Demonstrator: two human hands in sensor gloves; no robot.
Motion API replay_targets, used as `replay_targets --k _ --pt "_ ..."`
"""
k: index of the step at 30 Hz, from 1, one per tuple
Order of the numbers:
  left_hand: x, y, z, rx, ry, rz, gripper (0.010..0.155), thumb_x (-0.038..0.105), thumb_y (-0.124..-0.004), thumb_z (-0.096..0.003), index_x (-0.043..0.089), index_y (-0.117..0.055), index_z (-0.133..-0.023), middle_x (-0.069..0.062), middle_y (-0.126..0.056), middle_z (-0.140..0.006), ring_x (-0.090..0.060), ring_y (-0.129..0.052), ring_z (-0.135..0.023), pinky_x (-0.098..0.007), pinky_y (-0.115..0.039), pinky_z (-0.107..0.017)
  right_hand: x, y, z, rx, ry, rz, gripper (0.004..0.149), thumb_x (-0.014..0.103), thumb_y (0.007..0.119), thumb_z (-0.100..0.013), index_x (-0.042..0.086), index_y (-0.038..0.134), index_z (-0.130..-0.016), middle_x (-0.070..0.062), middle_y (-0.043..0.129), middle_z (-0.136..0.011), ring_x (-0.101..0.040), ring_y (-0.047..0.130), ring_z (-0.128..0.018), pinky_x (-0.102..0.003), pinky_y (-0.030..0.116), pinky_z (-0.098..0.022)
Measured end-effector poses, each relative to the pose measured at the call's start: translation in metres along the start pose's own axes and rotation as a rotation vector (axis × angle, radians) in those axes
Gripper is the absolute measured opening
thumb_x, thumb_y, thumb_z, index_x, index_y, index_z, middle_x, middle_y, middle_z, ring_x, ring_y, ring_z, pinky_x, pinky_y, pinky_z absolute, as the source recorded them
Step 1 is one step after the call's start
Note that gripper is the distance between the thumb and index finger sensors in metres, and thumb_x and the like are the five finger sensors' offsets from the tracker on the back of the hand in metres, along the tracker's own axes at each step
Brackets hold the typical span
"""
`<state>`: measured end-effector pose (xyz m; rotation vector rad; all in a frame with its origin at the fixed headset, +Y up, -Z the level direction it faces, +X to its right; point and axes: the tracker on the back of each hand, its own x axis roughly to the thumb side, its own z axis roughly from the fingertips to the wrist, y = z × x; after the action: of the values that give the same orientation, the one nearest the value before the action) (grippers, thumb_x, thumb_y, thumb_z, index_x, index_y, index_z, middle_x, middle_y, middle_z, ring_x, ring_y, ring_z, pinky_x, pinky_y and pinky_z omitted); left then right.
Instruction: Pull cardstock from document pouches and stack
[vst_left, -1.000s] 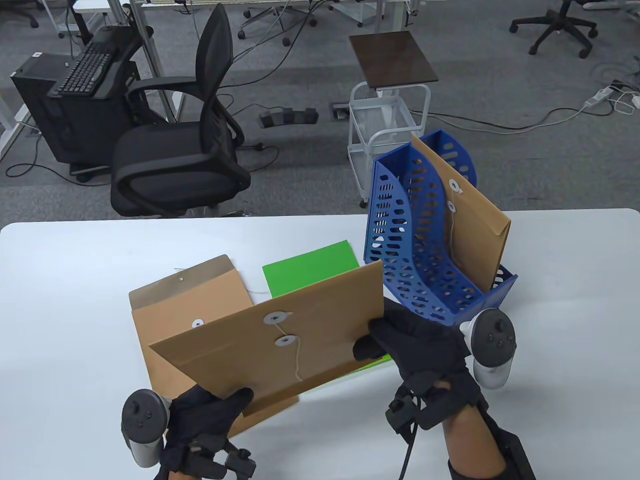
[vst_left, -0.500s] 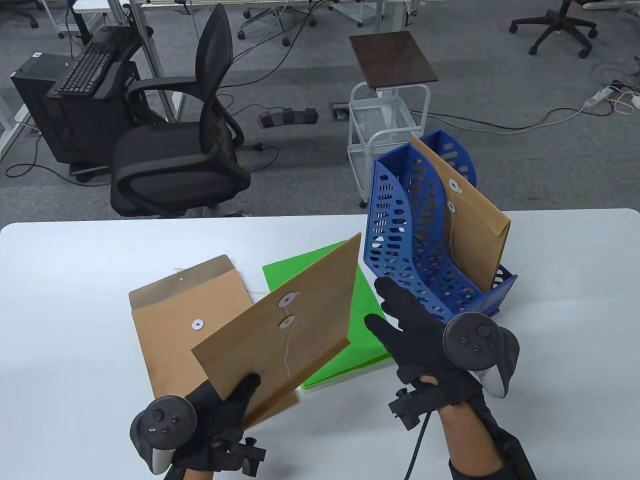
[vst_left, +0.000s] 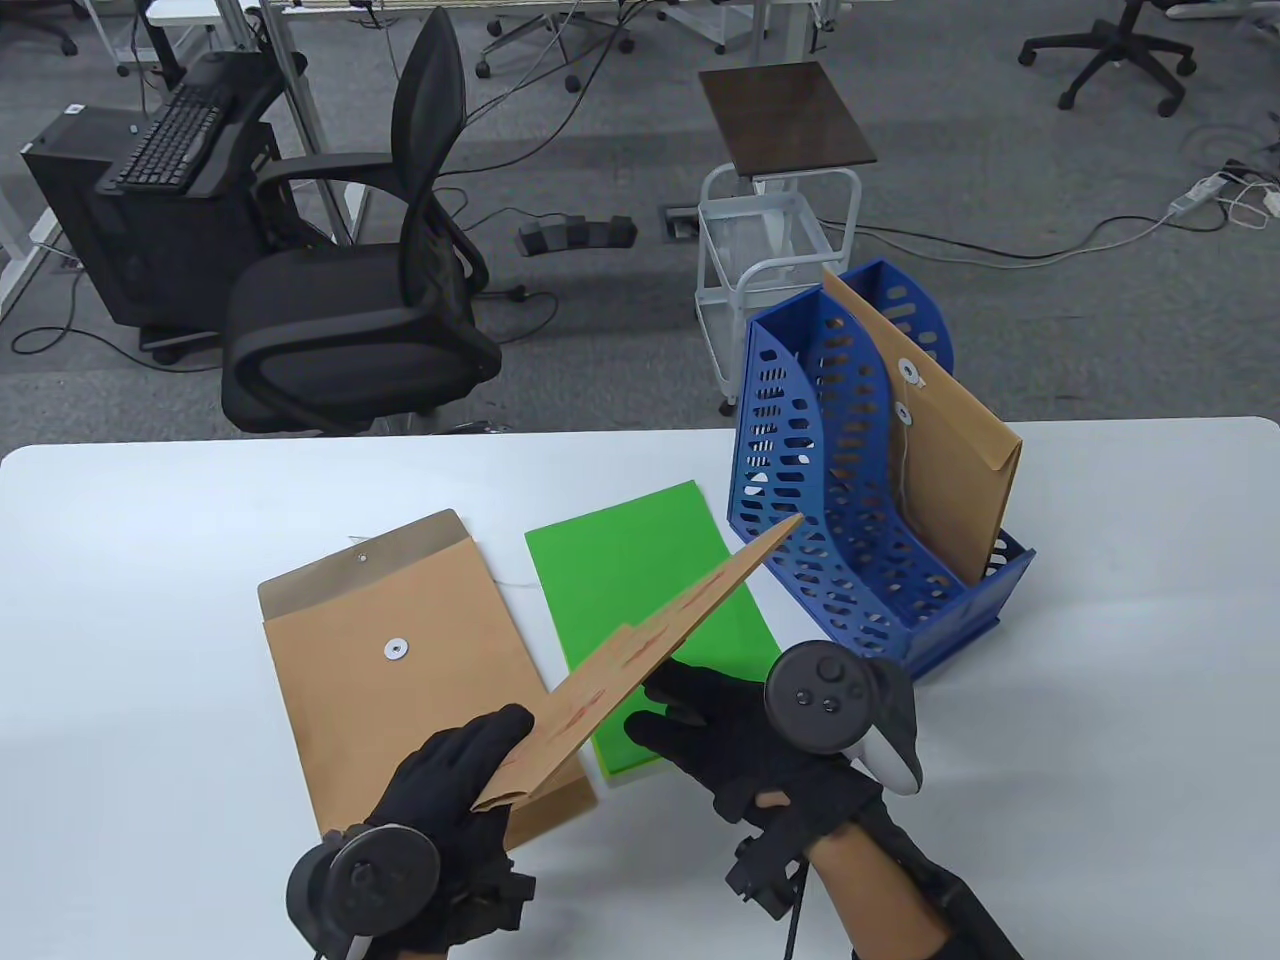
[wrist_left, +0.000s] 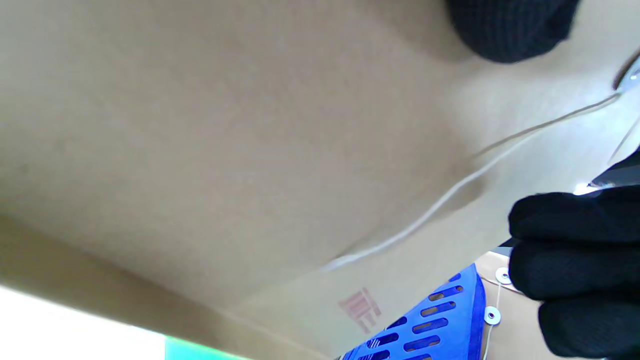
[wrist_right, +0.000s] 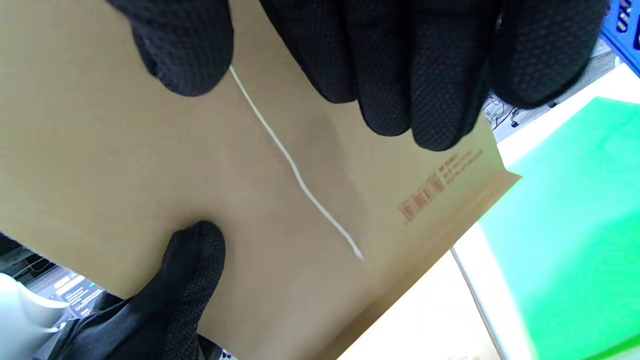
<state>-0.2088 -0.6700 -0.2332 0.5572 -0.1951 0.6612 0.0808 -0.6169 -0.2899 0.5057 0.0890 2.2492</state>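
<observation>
My left hand (vst_left: 455, 765) grips the near corner of a brown string-tie pouch (vst_left: 660, 630), held above the table and tilted almost edge-on to the table view. My right hand (vst_left: 700, 715) is under it with fingers extended. In the right wrist view its fingertips (wrist_right: 400, 75) lie against the pouch face (wrist_right: 150, 165) beside the loose white string (wrist_right: 295, 175). A green cardstock sheet (vst_left: 640, 570) lies flat on the table below. An opened brown pouch (vst_left: 390, 620) lies flat to its left. Another tied pouch (vst_left: 950, 460) stands in the blue file rack (vst_left: 850, 560).
The white table (vst_left: 150, 600) ends at its far edge behind the rack. The rack stands right of the green sheet, close to the held pouch's far corner. An office chair (vst_left: 370, 320) and a small white cart (vst_left: 770, 250) stand on the floor beyond.
The held pouch has swung from facing the camera to nearly edge-on. My right hand let go of its right edge and moved down and left underneath it. My left hand kept its grip.
</observation>
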Motion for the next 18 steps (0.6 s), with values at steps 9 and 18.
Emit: replay_targets --k 9,18 --pt "0.01 0.0 0.002 0.019 -0.066 -0.039 0.045 0.055 -0.075 -0.0459 0.039 -0.089 -0.086 0.009 -0.101 -0.087 -0.014 -0.101 -0.077 -0.043 -0.083 -0.06 -0.004 0.006 -0.003 0.009 0.032 0.008 0.074 0.063 0.079 -0.046 0.009 0.079 -0.097 -0.016 0.091 -0.094 -0.04 0.096 -0.073 -0.057 0.078 -0.05" --pt "-0.006 -0.009 -0.002 -0.142 0.115 0.245 0.045 0.054 -0.075 -0.0468 0.036 -0.091 -0.085 0.006 -0.105 -0.08 -0.015 -0.107 -0.066 -0.039 -0.088 -0.053 0.001 -0.004 -0.001 -0.12 -0.155 -0.154 0.042 0.028 0.086 -0.049 0.012 0.087 -0.087 -0.008 0.105 -0.072 -0.028 0.108 -0.05 -0.047 0.088 -0.037"
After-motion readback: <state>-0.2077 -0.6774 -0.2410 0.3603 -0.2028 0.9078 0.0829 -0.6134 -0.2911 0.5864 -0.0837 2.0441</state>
